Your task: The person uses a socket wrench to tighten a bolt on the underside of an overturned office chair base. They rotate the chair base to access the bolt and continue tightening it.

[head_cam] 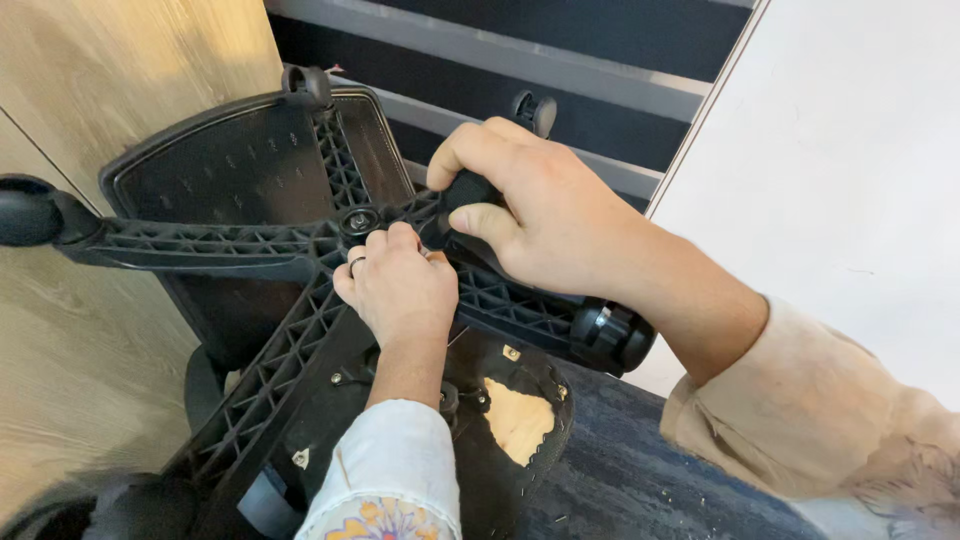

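Note:
An office chair lies overturned, its black ribbed star base (250, 245) facing me with the hub bolt (358, 221) in the middle. My left hand (400, 290), a ring on one finger, is closed just below the hub, fingers pressed against the base; whether it holds something is hidden. My right hand (540, 210) is wrapped around a black tool handle (468, 190) right of the hub. The seat underside (505, 420) shows below, with a torn patch of bare wood.
Casters sit on the arm ends: one at far left (25, 210), one at right (610, 335), one at top (305, 85). Light wood flooring (90, 360) spreads to the left, a white surface (850, 150) at right, dark carpet (620, 470) below.

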